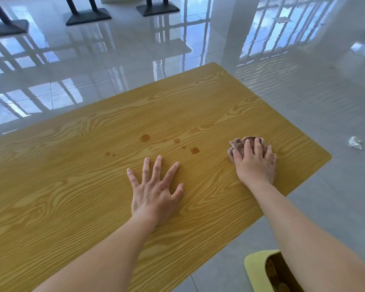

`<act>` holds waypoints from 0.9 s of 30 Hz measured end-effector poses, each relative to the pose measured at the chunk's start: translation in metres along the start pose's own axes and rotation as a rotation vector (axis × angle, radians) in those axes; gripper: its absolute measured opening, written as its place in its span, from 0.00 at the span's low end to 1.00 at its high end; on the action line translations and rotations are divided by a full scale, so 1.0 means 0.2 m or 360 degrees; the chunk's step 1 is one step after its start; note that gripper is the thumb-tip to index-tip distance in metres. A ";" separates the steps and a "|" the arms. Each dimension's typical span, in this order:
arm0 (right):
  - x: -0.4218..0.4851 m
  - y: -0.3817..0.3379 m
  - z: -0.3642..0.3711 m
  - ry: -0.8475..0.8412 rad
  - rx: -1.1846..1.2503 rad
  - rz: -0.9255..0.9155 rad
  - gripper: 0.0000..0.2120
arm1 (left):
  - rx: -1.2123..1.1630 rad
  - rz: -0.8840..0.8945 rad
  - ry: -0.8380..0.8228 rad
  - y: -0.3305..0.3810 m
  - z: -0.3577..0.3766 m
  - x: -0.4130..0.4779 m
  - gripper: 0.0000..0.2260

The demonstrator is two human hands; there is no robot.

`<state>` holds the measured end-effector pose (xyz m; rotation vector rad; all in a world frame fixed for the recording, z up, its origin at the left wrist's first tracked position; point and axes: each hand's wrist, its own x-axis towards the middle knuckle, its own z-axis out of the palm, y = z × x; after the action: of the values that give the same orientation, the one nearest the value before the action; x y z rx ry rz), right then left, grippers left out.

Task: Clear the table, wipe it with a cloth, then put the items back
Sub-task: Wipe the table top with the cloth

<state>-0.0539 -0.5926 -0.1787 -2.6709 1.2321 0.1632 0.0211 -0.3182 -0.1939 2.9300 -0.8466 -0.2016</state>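
Observation:
A yellow wood-grain table (72,186) fills the middle of the view, its top bare of items. Brown stains (144,138) dot the surface near the centre, with smaller spots to their right. My right hand (254,163) presses a crumpled pinkish-brown cloth (237,144) onto the table near its right end, to the right of the stains. My left hand (156,190) lies flat on the tabletop, fingers spread, just below the stains, holding nothing.
A crumpled white tissue (355,142) lies on the glossy tiled floor to the right of the table. A yellow-green container (255,268) sits at the bottom right under my right forearm. Black table bases (89,16) stand on the floor far behind.

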 end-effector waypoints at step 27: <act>-0.03 -0.36 0.05 -0.0038 -0.0066 -0.0481 0.33 | -0.0045 -0.0031 0.0071 0.01 0.01 0.00 0.30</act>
<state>-0.0032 -0.5415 -0.1784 -2.8400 0.8121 0.1757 0.0198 -0.3189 -0.1955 2.9061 -0.8027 -0.1480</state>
